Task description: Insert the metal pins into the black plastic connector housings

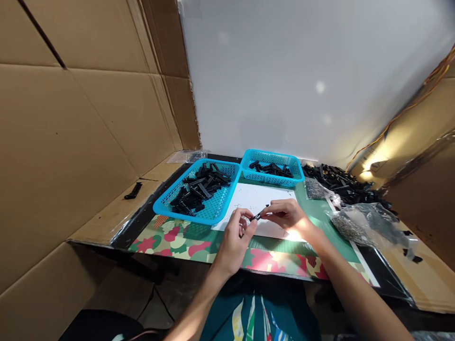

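This looks like a small, makeshift assembly workshop. Brown cardboard (92, 109) walls in the left side, and a white panel (284, 71) closes off the back. On the bench (314, 210), a large blue basket (222, 204) and a smaller blue basket (272, 179) hold many similar black parts; a loose heap of black pieces (337, 180) and clear bags of tiny metallic-looking bits (350, 225) lie at the right.

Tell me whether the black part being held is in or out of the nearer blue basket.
Out: the left hand and right hand hold the black part over the white sheet, beside the nearer blue basket.
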`<state>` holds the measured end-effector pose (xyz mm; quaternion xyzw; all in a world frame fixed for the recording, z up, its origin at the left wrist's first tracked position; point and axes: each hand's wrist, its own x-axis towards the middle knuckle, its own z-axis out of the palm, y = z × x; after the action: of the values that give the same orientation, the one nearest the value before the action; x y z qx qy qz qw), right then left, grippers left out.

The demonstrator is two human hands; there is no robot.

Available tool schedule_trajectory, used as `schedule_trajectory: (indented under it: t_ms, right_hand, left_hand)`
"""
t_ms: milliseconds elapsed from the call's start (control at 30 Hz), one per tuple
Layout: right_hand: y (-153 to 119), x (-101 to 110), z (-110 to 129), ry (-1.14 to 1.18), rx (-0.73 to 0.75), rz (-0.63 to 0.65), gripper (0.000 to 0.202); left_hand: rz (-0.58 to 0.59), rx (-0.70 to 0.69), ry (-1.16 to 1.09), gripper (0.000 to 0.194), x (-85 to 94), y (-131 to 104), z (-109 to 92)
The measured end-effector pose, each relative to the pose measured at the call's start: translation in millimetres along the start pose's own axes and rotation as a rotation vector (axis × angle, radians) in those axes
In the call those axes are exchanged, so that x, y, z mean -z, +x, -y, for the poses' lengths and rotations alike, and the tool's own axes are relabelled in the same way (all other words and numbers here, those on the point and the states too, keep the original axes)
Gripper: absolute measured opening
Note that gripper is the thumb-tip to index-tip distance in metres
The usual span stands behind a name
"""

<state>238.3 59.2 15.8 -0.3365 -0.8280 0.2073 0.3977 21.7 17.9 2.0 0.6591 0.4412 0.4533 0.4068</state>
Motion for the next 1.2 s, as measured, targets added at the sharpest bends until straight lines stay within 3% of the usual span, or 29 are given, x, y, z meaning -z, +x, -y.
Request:
schedule_trajectory:
  t_ms: [100, 267, 400, 600, 700, 800, 900, 1200]
  right_hand:
    - [-3.6, 2.4, -6.8, 0.017, -0.053, 0.042, 0.032]
    - [-2.9, 2.3, -12.2, 0.031, -0.092, 0.101, 0.027]
    - [0.6, 4.4, -12.5, -0.07, -0.064, 0.034, 0.027]
    - [2.3, 6.4, -15.9, -0.047, -0.005, -0.003, 0.032]
    - [4.1, 2.3, -12.7, 0.077, -0.111, -0.106, 0.032]
    - [7.7, -10.2, -3.4, 0.388, -0.309, -0.202, 0.039]
    - [11.1, -24.6, 6.8, 0.571, -0.434, -0.222, 0.042]
    - [8.3, -34.8, 7.5, 0.427, -0.392, -0.228, 0.043]
  left_hand:
    - [-0.039, -0.08, 0.202, 0.014, -1.3, -1.2, 2.0]
    - [-0.021, -0.128, 0.347, 0.009, -5.2, -0.5, 5.1]
    - [-0.025, -0.16, 0.436, 0.01, -9.1, -1.9, 1.7]
    - [0.009, -0.18, 0.546, 0.009, -12.5, -3.3, 1.2]
    - [0.027, -0.188, 0.581, 0.01, -13.6, -3.2, 1.5]
    - [0.04, -0.198, 0.596, 0.01, -14.5, -2.8, 1.3]
    - [0.042, -0.206, 0.589, 0.01, -14.6, -2.3, 1.3]
    - [0.027, -0.205, 0.585, 0.009, -13.9, -3.8, 2.9]
